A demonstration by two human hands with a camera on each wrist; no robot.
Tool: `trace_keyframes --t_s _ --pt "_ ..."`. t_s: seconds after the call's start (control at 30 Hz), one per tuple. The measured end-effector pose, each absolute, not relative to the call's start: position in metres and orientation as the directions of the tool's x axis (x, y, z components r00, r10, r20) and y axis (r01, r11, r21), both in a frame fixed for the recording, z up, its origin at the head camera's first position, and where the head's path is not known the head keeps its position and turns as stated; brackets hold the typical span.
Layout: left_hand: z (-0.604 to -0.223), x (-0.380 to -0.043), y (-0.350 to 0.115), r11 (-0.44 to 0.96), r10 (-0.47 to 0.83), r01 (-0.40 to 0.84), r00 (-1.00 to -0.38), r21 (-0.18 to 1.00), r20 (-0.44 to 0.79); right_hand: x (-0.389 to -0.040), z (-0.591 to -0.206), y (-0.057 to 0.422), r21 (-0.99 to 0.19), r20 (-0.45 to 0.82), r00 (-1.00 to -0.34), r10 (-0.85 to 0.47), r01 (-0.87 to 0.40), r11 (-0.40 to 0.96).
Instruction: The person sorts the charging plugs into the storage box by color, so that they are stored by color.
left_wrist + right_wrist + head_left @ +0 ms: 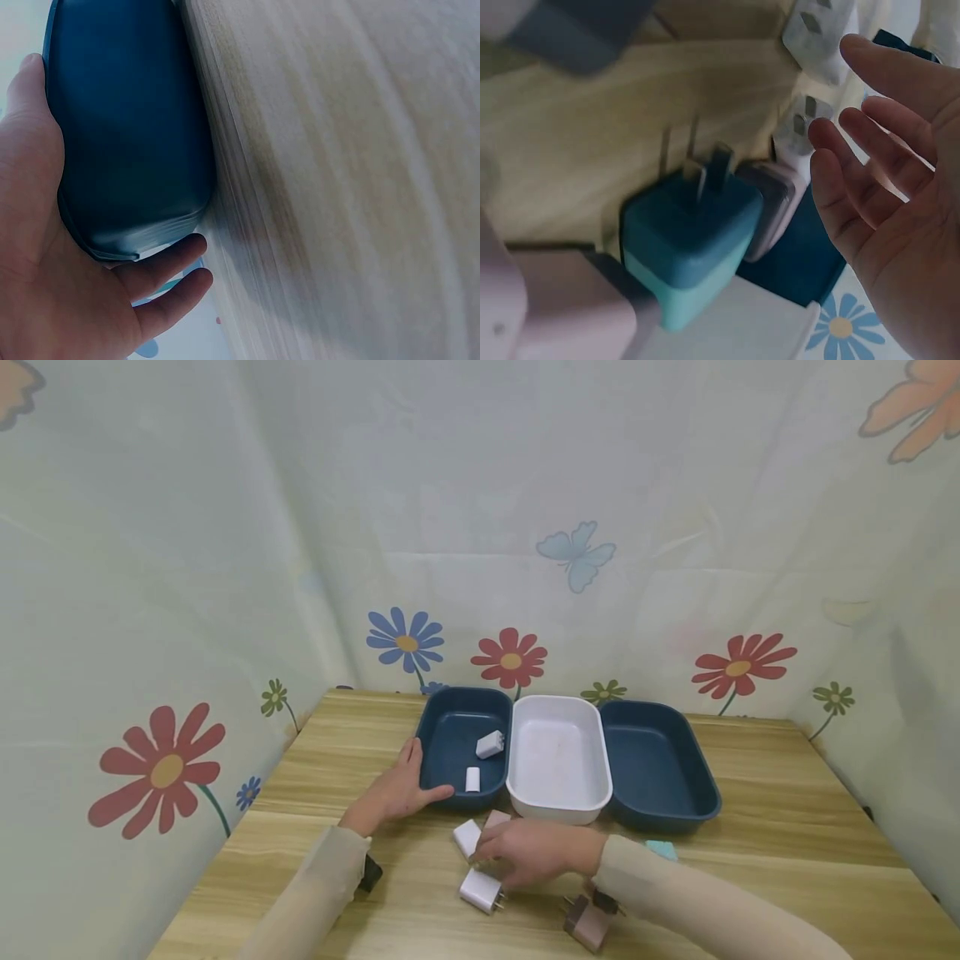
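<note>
My left hand (393, 789) rests against the near left corner of the left dark blue bin (456, 727), thumb along its front and straight fingers at its side. Inside that bin lie two white charger plugs, one tilted (490, 744) and one small upright (472, 779). Over the table in front of the bins is my right hand (536, 852), fingers loosely bent and holding nothing. Close to its fingertips are a white charger (482, 892), another white charger (467, 838) and a pink one (497, 820). The right wrist view shows the thumb (889, 67) apart from the fingers, beside a white charger (821, 37).
A white bin (558, 752) and another dark blue bin (652, 760) stand to the right, in a row. Pink-and-dark chargers (588, 925) lie near my right sleeve, with a teal charger (662, 850) behind it. A black object (371, 873) shows beside my left sleeve.
</note>
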State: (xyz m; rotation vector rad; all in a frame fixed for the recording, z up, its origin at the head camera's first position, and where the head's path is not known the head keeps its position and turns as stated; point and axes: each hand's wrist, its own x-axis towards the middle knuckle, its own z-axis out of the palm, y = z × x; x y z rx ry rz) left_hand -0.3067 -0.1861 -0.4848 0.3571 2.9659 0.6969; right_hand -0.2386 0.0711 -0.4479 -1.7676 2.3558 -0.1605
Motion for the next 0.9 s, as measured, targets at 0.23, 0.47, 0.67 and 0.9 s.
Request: trace_keyframes --t_s 0.23,0.47,0.67,0.9 --pt "-0.484 -0.306 -0.185 0.877 0.228 0.194 -0.973 0.44 -0.026 -0.235 -0.456 0.066 -0.21 -0.118 -0.24 -0.964 -0.942 0.261" --pt "-0.483 -0.305 -0.185 0.877 0.235 0.204 -0.972 0.436 -0.018 -0.235 -0.462 0.062 -0.204 -0.139 -0.225 -0.964 -0.946 0.25" --pt "-0.483 -0.305 -0.185 0.875 0.231 0.198 -0.973 0.441 -0.021 -0.235 -0.462 0.06 -0.2 -0.152 -0.224 -0.963 -0.947 0.252" --pt "-0.482 -0.305 -0.185 0.878 0.226 0.19 -0.974 0.44 -0.03 -0.236 -0.462 0.058 -0.188 -0.186 -0.244 -0.952 -0.942 0.279"
